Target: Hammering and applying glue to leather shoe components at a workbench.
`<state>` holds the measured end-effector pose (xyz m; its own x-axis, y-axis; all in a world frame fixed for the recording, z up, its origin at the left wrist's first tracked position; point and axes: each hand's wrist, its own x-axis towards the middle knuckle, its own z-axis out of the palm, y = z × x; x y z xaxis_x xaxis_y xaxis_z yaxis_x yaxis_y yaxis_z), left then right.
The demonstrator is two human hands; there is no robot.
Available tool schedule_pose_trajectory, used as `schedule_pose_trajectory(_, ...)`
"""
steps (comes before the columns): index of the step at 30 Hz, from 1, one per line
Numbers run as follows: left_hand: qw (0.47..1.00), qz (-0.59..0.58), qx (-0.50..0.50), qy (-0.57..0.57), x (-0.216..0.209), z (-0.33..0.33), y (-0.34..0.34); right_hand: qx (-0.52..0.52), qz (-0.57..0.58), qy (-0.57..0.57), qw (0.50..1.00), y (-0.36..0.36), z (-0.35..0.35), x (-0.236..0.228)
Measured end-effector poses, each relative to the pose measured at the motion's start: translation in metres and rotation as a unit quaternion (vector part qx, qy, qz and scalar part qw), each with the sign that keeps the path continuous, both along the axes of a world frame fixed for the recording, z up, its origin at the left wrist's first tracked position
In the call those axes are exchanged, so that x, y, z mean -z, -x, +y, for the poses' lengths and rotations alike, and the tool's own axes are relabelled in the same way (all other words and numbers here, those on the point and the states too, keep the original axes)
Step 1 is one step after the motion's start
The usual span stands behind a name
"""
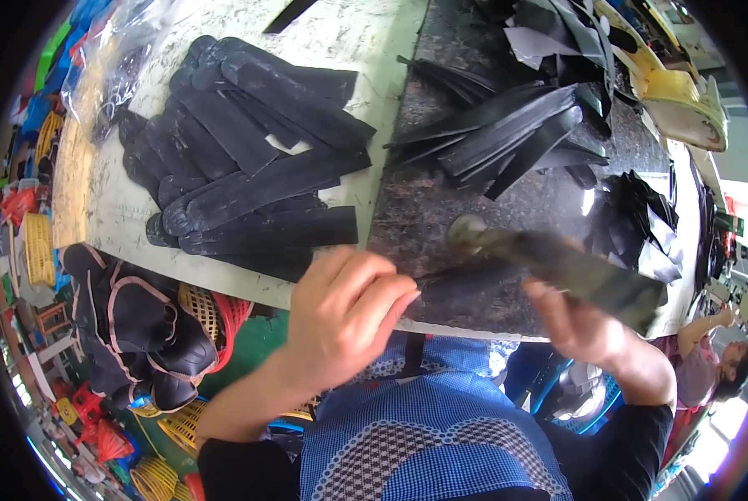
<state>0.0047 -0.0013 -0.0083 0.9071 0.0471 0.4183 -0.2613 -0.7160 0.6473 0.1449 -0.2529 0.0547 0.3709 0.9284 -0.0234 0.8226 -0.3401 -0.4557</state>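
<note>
While the pale table (366,42), its faint marks (128,210) too small to read, holds piled black strips (261,184), the right hand (578,330) grips a blurry tool (595,281). The left hand (341,309) bunches up beside one dark strip (466,282); I can't tell if it pinches.

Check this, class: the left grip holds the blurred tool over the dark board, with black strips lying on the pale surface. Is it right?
Wrong side: in the head view, the right grip holds the blurred tool over the dark board.
</note>
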Motion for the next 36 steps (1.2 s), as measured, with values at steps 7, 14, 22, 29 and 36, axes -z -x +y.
schedule_pose_trajectory(7,0.962,-0.036,0.253,-0.090,-0.010,0.030,-0.054,0.052,0.079,-0.009,0.995,0.029,-0.015,0.001)
schedule_pose_trajectory(14,0.994,-0.027,0.106,-0.013,-0.002,0.010,-0.027,0.106,0.200,-0.057,0.972,0.019,-0.009,0.006)
schedule_pose_trajectory(22,0.992,-0.052,0.079,-0.086,-0.001,0.002,-0.011,0.025,0.115,-0.054,0.992,-0.001,0.018,-0.002)
schedule_pose_trajectory(29,0.998,-0.033,0.052,-0.014,0.002,0.002,-0.011,0.038,0.163,-0.078,0.983,0.001,0.010,0.018)
schedule_pose_trajectory(36,0.999,0.008,0.005,-0.052,-0.008,-0.015,0.002,-0.012,0.083,-0.076,0.994,-0.003,0.022,0.000)
